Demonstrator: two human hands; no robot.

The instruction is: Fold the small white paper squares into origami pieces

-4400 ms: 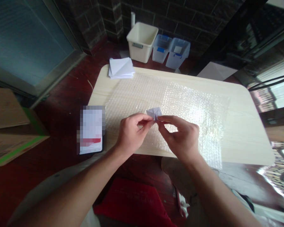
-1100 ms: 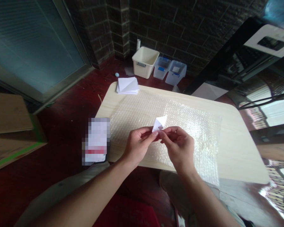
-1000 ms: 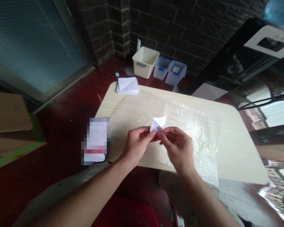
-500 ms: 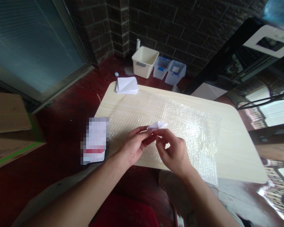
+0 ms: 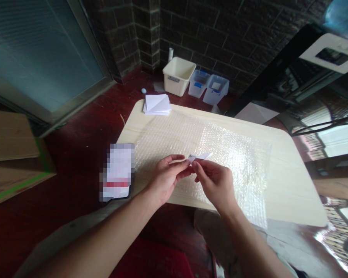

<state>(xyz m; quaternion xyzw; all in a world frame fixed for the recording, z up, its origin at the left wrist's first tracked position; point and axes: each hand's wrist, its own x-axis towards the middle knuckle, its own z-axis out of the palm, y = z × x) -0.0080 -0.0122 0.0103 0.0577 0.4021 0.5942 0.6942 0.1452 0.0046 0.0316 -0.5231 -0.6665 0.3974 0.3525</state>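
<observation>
My left hand (image 5: 165, 178): grip together, thumb and forefinger pinched on the near end of a small folded paper (image 5: 200, 156). My right hand (image 5: 216, 182): grip likewise clamped on that same end, its fingertips touching those of the left.

The folded paper is in the air just above the bubble wrap (image 5: 229, 141). It lies nearly flat, with its pointed end aimed away from me and to the right. I cannot tell whether the point brushes the wrap.

The bubble wrap covers the middle of the worktop (image 5: 290, 173). A stack of white sheets (image 5: 157, 104) sits at the far left corner, well apart from both hands. A flat blurred item (image 5: 118, 170) lies at the near left edge. On the floor beyond are a cream bin (image 5: 178, 71) and two clear bins (image 5: 208, 82).

Step in hand, by my judgement: working a crease at the narrow end, both pinches on one spot.

The next move calls for one pinch to anchor the fold while the other runs along it. The paper is small and thin, so pressure must be light or the point will crumple.
</observation>
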